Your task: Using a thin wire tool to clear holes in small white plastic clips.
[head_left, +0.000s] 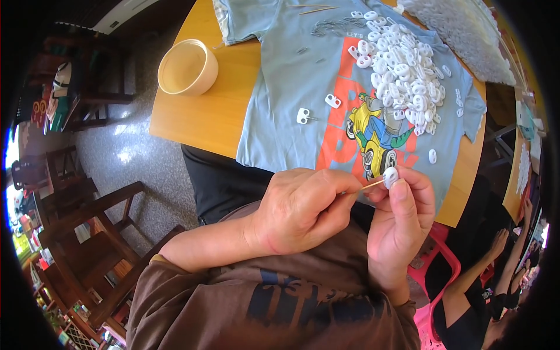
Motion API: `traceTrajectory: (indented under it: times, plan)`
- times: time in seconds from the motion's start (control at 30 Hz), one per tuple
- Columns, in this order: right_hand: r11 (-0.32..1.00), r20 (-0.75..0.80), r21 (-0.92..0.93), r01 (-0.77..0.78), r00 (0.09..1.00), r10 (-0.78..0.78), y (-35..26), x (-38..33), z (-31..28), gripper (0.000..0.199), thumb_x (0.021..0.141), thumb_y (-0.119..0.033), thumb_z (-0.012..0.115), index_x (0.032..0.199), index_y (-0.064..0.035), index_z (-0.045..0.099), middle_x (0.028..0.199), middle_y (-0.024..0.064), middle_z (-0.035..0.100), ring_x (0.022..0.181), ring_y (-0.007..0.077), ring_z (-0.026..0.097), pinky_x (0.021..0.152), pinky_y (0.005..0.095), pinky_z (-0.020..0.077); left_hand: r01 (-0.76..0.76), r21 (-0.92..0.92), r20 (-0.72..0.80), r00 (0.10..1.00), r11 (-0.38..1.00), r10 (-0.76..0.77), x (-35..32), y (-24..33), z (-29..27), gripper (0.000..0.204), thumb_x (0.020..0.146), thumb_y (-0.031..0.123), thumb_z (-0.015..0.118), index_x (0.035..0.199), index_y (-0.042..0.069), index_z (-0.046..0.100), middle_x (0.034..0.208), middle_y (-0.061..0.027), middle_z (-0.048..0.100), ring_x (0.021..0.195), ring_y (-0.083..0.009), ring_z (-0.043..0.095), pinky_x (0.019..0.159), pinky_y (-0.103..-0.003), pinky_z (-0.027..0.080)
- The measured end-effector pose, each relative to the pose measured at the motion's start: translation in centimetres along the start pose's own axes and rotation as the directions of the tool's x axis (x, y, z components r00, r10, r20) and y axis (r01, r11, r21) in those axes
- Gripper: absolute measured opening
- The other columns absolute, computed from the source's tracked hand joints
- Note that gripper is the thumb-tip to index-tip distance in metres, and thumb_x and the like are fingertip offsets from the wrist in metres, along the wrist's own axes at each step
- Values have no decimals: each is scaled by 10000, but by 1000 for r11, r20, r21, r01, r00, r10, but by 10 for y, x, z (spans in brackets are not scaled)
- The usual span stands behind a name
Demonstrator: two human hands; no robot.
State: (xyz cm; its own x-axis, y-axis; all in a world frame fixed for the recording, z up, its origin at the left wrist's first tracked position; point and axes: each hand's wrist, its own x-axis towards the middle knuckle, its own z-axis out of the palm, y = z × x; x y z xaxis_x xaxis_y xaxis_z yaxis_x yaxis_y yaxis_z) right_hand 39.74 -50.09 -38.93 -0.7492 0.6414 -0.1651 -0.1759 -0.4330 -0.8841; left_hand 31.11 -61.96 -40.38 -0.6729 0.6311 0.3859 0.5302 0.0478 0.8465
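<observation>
Pictured at work at a wooden table (236, 81) draped with a printed pale blue T-shirt (283, 79), between dark wooden chairs (65, 242) on a speckled grey floor (146, 157) at left and a pink plastic chair (454, 265) at lower right, near another person's hand (499, 244). Heaped on the upper right of the shirt, in a large pile of white pieces (408, 76), with a few more scattered nearer the hem, and with thin sticks (318, 10) lying at the top edge beside a patch of fine grey bits (344, 25) too small to make out. Set on bare wood left of the shirt, in a round cream-coloured tub (188, 67), open at the top, with inner wall and floor in view. Gripping a thin wooden stick (373, 184) in a tightly closed left hand (306, 207), with most of its length hidden by the fingers. Pinching a small white piece (390, 176) between thumb and fingers of the right hand (402, 224), just above the shirt's near edge. Pointed at that piece, with the stick's tip at its side, but impossible to tell whether inside a hole.
</observation>
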Motion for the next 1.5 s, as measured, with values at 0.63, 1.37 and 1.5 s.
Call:
traceTrajectory:
  times: [0.63,1.37,1.5]
  plan:
    - [924,183,-302,233,966,-184,-3,-3,-1,159,824,19,549,982,19,539,905,75,537,736,102,531,660,214,441,-17,-17,2,1000,1000,17,-1,-2,-1,244,642,-75,655,838,45,574,649,-31,568,469,-142,524,433,-245,410]
    - [980,150,-198,6,988,24,4,-6,1,187,830,4,529,1013,32,549,848,28,516,695,63,467,608,194,385,-261,121,-86,958,958,272,-3,-13,9,250,645,-82,635,862,12,556,636,-52,565,442,-171,508,402,-265,389]
    - [801,236,-509,314,946,-221,10,-7,-4,183,810,18,534,991,27,551,830,46,529,689,79,481,601,215,402,-230,90,-97,966,969,239,-4,-9,7,254,652,-86,629,875,7,552,632,-50,564,442,-165,509,405,-263,389]
